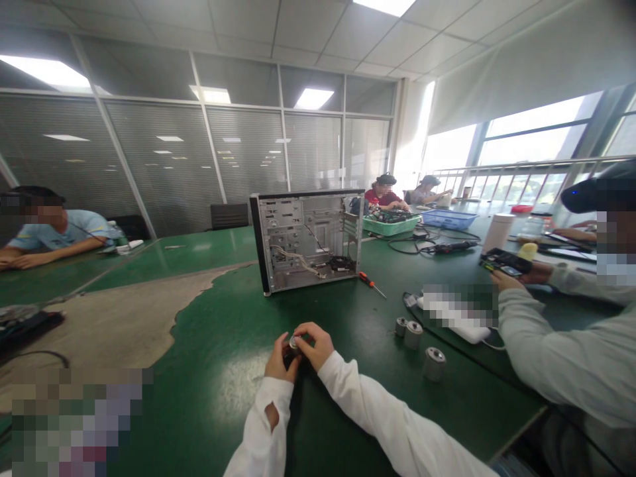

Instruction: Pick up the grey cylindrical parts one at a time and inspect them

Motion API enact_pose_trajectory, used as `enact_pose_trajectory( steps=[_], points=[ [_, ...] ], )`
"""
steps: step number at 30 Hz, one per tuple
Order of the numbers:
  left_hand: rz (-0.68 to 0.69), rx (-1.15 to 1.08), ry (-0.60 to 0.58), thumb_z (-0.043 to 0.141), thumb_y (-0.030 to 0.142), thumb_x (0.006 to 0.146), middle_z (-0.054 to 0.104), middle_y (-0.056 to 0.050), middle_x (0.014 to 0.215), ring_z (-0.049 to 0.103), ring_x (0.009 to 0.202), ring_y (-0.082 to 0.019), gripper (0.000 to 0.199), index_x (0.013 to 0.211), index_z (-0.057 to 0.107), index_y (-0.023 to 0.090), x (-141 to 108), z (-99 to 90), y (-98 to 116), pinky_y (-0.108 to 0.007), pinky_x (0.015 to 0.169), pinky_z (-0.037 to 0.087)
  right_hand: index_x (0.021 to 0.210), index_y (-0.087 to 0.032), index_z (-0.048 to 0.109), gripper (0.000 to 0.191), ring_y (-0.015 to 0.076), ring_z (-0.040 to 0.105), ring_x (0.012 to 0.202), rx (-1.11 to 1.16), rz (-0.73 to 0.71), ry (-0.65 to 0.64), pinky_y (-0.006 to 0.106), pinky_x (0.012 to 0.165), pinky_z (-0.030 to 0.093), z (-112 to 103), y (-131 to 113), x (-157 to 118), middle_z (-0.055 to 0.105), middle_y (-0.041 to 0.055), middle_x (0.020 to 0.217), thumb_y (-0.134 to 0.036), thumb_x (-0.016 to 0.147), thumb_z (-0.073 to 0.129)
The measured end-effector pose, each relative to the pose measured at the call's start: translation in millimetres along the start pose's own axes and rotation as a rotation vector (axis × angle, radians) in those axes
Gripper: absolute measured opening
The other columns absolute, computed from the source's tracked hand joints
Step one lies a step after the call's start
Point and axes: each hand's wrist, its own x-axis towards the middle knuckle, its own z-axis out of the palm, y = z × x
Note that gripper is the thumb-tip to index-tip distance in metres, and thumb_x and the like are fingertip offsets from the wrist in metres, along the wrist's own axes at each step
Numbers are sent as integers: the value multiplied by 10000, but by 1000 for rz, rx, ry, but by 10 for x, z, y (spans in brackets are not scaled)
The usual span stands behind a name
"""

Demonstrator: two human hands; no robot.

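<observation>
My left hand is closed around a small round metal part, a silvery disc-like top with something dark below it. The fingers of my right hand pinch the same part from the other side. Its kind is too small and too covered to make out. Both hands are just above the green table. Beyond them stands an open computer case, its bare metal inside and loose cables showing. To the right, three metal cylinders rest upright on the table.
An orange-handled screwdriver lies beside the case. A white power strip and black cable lie to the right. Behind are a green basket and a blue basket. A co-worker's hand at right holds a dark device.
</observation>
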Motion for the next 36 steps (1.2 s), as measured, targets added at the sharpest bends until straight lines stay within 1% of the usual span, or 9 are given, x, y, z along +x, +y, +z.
enact_pose_trajectory(
  steps=[3, 6, 11, 15, 20, 25, 29, 33, 36],
  points=[
    [-32, -26, 30, 564, 166, 569, 601, -54, 877, 596, 763, -178, 540, 1083, 399, 168, 17, 11, -44, -332, 743, 442, 741, -190, 591, 88, 138, 524, 750, -37, -50, 21, 235, 608, 426, -80, -10, 58, 568, 27, 802, -182, 689, 520],
    [-63, -23, 96, 578, 186, 561, 606, -63, 881, 595, 771, -192, 526, 1066, 432, 168, 43, -5, -113, -337, 750, 437, 755, -200, 595, 101, 144, 515, 730, -152, -40, 41, 252, 621, 415, -222, 93, 102, 566, 31, 788, -230, 710, 510],
    [-46, 32, 206, 564, 199, 575, 594, -84, 932, 586, 806, -200, 466, 1029, 468, 162, 79, -59, -239, -339, 770, 428, 733, -233, 622, 95, 162, 498, 773, -559, 161, -169, 292, 700, 373, -437, 447, 112, 584, 17, 787, -245, 668, 554],
    [-25, 46, 210, 557, 189, 576, 581, -100, 960, 581, 815, -204, 475, 1038, 458, 145, 87, -63, -303, -337, 771, 430, 676, -228, 622, 102, 129, 508, 650, -609, 230, -288, 249, 614, 370, -533, 633, 112, 583, -19, 674, -214, 577, 606],
    [-36, 57, 182, 495, 41, 544, 559, -110, 1000, 578, 827, -196, 511, 1047, 448, 123, 86, -60, -308, -325, 785, 433, 856, -210, 584, 312, 112, 508, 647, -641, 256, -349, 219, 597, 359, -593, 690, 126, 594, -28, 708, -131, 556, 557],
    [-91, 18, 180, 408, -55, 492, 565, -87, 996, 572, 851, -189, 561, 1015, 470, 139, 84, -78, -234, -320, 809, 426, 883, -196, 565, 356, 139, 506, 703, -701, 260, -338, 244, 623, 350, -582, 618, 113, 592, -7, 732, -81, 554, 493],
    [-107, 19, 193, 390, -66, 481, 573, -73, 975, 571, 854, -198, 559, 986, 496, 152, 73, -95, -157, -333, 826, 415, 939, -191, 540, 401, 223, 457, 876, -770, 243, -273, 327, 683, 331, -558, 444, 82, 559, 57, 892, -78, 560, 477],
    [-115, 49, 199, 385, -66, 483, 588, -60, 936, 575, 841, -202, 534, 942, 531, 166, 53, -120, -82, -339, 820, 416, 1031, -198, 487, 396, 228, 414, 945, -715, 57, -203, 356, 762, 310, -473, 224, 23, 511, 76, 1006, -159, 637, 487],
    [-114, 10, 155, 386, -61, 470, 613, -23, 865, 590, 793, -183, 519, 888, 561, 192, 31, -127, -41, -330, 804, 430, 1129, -198, 416, 461, 221, 411, 957, -573, -117, -229, 353, 796, 319, -368, 66, -48, 480, 83, 1052, -260, 678, 495]
  ],
)
